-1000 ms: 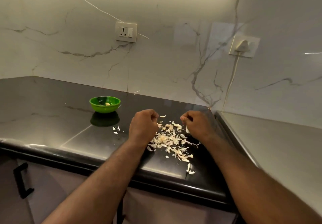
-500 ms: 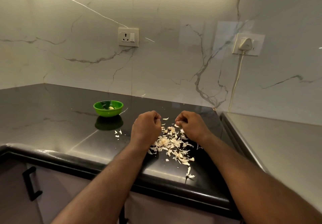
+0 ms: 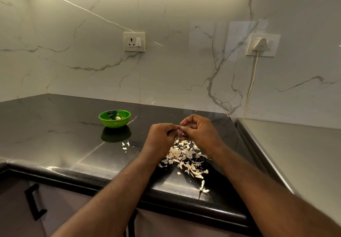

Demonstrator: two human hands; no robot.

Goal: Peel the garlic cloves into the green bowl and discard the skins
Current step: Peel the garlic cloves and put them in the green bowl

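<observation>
**Pinching a bit of garlic over the skins**

Pinching a garlic bit between the curled fingertips of the left hand and the right hand; gripping narrowly from both sides, knuckles bent, thumbs and forefingers meeting in the middle; too small and too covered to tell whether clove or skin. Holding it over the far end of a loose heap of papery skins on the black countertop; heap spread between the two wrists and trailing toward the near edge; a few stray flakes close to the rounded front lip. Just left of the left hand, a smaller scatter of skins, apart from the main heap.

Farther left and back, well apart from both hands, the green bowl; upright on the countertop, mirrored in the glossy stone; inside, one pale peeled clove near the bottom.

Behind all this, a white marble wall with grey veins; on it, above and right of the bowl, a wall socket with a switch; farther right, a white plug seated in a second socket, its cord hanging down to the corner. Right of the countertop, touching its edge, a grey steel surface. Below the front lip, at lower left, a black cabinet handle.
</observation>
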